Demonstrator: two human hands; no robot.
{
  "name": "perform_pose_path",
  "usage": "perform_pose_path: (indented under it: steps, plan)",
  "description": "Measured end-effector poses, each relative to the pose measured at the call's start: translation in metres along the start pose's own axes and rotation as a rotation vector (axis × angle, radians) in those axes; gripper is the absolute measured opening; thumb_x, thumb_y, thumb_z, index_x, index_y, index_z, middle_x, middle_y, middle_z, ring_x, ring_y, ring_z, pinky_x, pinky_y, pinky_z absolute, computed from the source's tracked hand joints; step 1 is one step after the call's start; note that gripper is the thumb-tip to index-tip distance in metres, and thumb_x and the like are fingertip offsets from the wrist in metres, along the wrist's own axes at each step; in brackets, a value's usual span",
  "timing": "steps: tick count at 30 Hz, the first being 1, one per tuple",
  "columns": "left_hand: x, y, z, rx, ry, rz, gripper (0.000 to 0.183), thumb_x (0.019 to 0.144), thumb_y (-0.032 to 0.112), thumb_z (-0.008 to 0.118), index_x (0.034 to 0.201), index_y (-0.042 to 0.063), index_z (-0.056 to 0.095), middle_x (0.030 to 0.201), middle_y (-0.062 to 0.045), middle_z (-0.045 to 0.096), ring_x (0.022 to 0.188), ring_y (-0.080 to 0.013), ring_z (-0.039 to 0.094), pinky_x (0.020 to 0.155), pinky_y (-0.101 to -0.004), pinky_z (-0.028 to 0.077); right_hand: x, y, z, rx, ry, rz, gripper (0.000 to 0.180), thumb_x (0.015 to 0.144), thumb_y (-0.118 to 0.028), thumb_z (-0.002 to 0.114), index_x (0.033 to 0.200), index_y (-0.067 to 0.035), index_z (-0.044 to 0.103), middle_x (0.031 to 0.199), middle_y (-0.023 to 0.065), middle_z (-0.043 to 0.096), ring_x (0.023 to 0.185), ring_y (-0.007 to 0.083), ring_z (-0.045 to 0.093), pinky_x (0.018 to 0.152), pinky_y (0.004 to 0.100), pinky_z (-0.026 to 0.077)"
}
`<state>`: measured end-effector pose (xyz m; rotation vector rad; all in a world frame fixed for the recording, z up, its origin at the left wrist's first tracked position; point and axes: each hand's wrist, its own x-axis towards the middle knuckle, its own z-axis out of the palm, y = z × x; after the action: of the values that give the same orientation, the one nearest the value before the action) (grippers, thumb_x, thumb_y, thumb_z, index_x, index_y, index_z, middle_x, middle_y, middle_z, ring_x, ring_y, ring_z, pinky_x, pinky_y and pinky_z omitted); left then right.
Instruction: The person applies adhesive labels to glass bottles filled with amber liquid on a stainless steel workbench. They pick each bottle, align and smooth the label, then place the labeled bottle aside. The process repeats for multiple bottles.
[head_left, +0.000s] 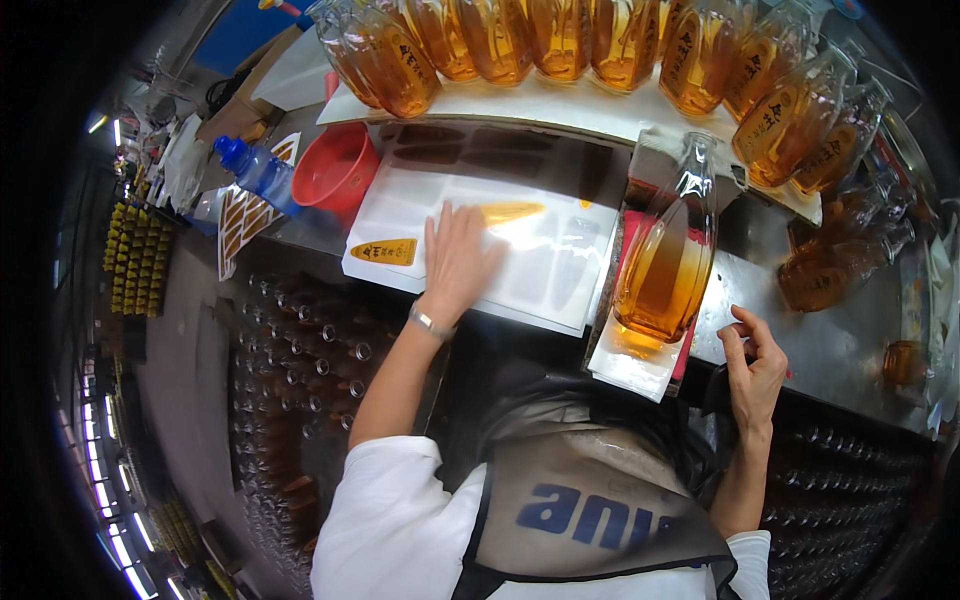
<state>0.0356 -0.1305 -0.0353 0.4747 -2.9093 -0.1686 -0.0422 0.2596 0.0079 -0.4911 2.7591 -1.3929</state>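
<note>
My left hand (459, 259), blurred, is spread palm down over a white sheet of mostly removed labels (536, 289). One gold label (384, 252) lies at the sheet's left end, and another gold label (514, 213) lies just beyond my fingers. Whether the hand touches the sheet cannot be told. A clear glass bottle of amber liquid (664, 270) lies tilted on a padded rest with white paper (630, 367) at its near end. My right hand (754, 356) is right of that bottle, fingers curled and apart, nothing seen in it.
Filled, labelled bottles (562, 41) line a white shelf (525, 105) at the back. A red plastic bowl (335, 169) and a blue-capped bottle (259, 172) stand at left. More bottles (821, 277) lie at right. Crowded glass bottles (300, 360) stand below the bench on both sides.
</note>
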Motion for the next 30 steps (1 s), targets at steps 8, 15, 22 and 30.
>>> perform_pose_path:
  steps: [8,15,22,30]
  plan:
    - [-0.082,0.022,-0.025,-0.138,-0.168,0.31,0.079,0.084,0.022,0.082,0.152,0.007,0.044,0.151,-0.017,0.05,0.151,-0.0375,0.032,0.122,-0.0576,0.025,-0.003,0.011,0.003,0.039,-0.004,0.035,0.028,0.091,-0.015,0.072,0.115,0.0,0.074,0.084,0.0076,0.07,0.06,0.0097,0.05,0.057,0.0264,0.044]
    - [-0.074,-0.005,-0.018,-0.687,-0.056,0.013,0.028,0.096,0.012,0.07,0.121,0.001,0.067,0.121,-0.012,0.072,0.11,-0.0261,0.069,0.095,-0.0389,0.054,-0.008,0.02,-0.008,0.124,0.056,0.042,0.028,0.091,-0.013,0.073,0.114,0.001,0.074,0.082,0.0077,0.071,0.06,0.0083,0.052,0.057,0.0254,0.043]
    - [0.017,0.084,-0.055,-1.394,0.058,0.167,0.02,0.104,0.009,0.058,0.115,-0.003,0.07,0.128,-0.016,0.071,0.117,-0.0224,0.068,0.105,-0.0331,0.051,-0.006,0.011,-0.011,0.099,0.082,0.007,0.026,0.09,-0.012,0.074,0.113,0.001,0.073,0.081,0.0072,0.071,0.058,0.0089,0.051,0.055,0.0261,0.043]
    - [0.02,0.14,-0.07,-0.487,0.11,0.931,0.016,0.084,0.007,0.077,0.098,0.006,0.07,0.139,-0.017,0.064,0.133,-0.0326,0.059,0.109,-0.0448,0.05,-0.002,0.001,-0.013,0.084,0.079,-0.007,0.026,0.09,-0.012,0.073,0.112,0.001,0.073,0.081,0.0074,0.071,0.058,0.0103,0.05,0.056,0.0271,0.043]
